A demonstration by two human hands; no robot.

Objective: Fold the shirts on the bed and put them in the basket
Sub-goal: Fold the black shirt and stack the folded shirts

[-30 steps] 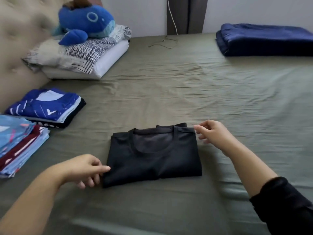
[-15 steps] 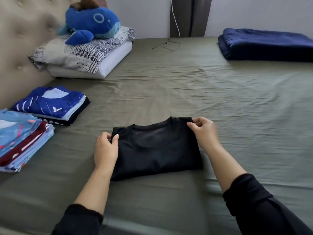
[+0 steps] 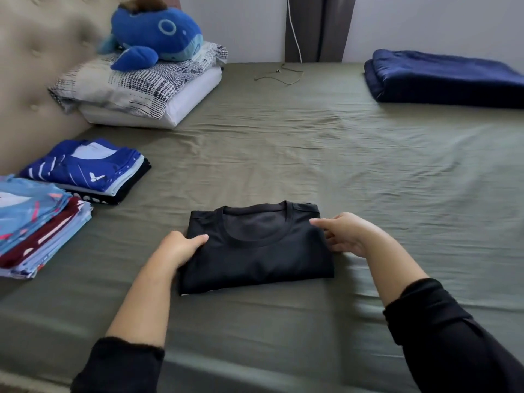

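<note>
Nearest to us, two forearms in pushed-up black sleeves (image 3: 453, 330) reach out over the olive-green bed sheet (image 3: 354, 171). Between them lies the folded black shirt (image 3: 255, 251), a neat rectangle with its round collar facing the far side, flat on the sheet in the near middle of the bed. Our left hand (image 3: 178, 248) grips the shirt's left edge: the thumb lies on top of the fabric and the fingers curl under it, out of sight. Our right hand (image 3: 346, 234) holds the right edge near the far corner, with the thumb on the cloth and the other fingers bent alongside and beneath the fold. To the left, close to the bed's edge, a stack of folded light-blue and maroon shirts (image 3: 34, 225) sits on the sheet, and just beyond it rests a second pile topped by a royal-blue shirt (image 3: 85, 168) over a black one. Farther on at the left, against the tufted beige headboard (image 3: 37, 69), two pillows (image 3: 141, 89) are stacked, with a blue plush whale (image 3: 156, 32) on top. At the far right lies a folded navy blanket (image 3: 448, 78), and a thin cable (image 3: 279, 75) trails across the far middle of the bed below a white cord on the wall.
</note>
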